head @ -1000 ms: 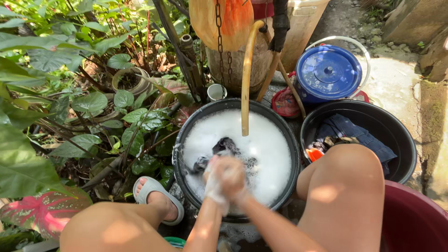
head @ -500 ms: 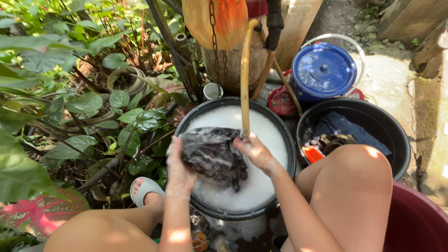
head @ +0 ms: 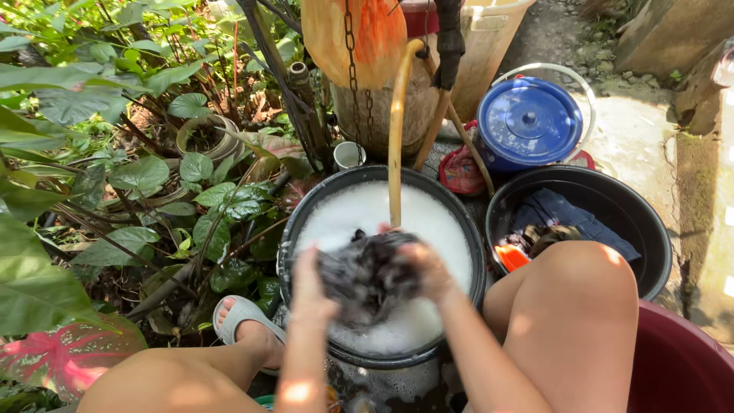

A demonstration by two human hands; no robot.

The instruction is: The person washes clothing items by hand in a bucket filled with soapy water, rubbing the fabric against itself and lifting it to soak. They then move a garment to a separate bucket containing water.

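We hold a dark, soapy wet garment [head: 368, 277] between our two hands above the suds of the black wash basin [head: 459, 214], our left hand [head: 310, 289] clamped on its left edge and our right hand [head: 430, 269] gripping its right side, both blurred. A yellowish hose [head: 395, 145] hangs down into the foam just behind the garment. To the right a second black basin [head: 650, 222] holds blue clothes [head: 569, 214], a blue lidded bucket [head: 531, 122] stands behind it, and green plants [head: 138, 153] crowd the left side.
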